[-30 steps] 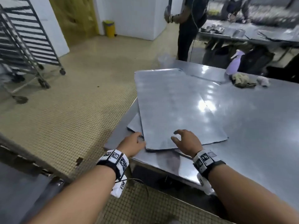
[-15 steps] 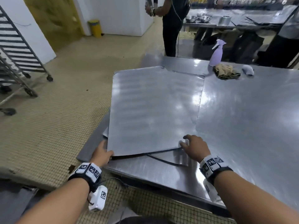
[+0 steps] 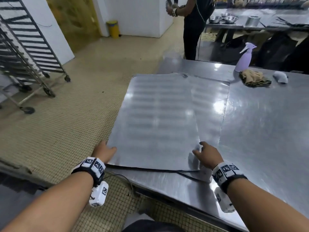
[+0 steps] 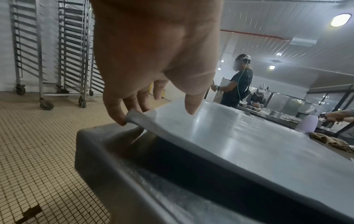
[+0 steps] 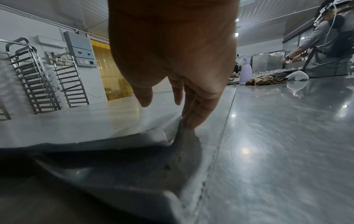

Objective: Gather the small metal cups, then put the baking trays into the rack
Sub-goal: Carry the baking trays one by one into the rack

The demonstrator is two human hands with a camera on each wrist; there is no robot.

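While the left hand [image 3: 104, 150] grips the near left corner of the top baking tray [image 3: 157, 121], its fingers [image 4: 114, 109] curl under the edge and the thumb lies on the upper face, so that corner is lifted clear of what lies below. The right hand [image 3: 208, 155] is at the near right corner of the same tray; its fingers [image 5: 197, 115] reach down beside the edge and touch it, the thumb spread over the top, but whether they have closed round the metal I cannot tell. Under this tray lies a second baking tray [image 3: 210, 106], shifted to the right and farther back, with one corner poking out near the right wrist. Both trays rest on the steel table [image 3: 267, 131], at its left end, close to the near edge. Farther back on the table stand a lilac spray bottle [image 3: 244, 59], a crumpled brown cloth [image 3: 254, 79] just beside it, and a small grey object [image 3: 280, 77] to the right of the cloth. Across the tiled floor [image 3: 58, 128] to the left stands the wheeled rack [image 3: 25, 52], well apart from the table. A person in dark clothes [image 3: 194, 25] stands beyond the table's far end, and a yellow bin [image 3: 113, 29] sits by the white wall.
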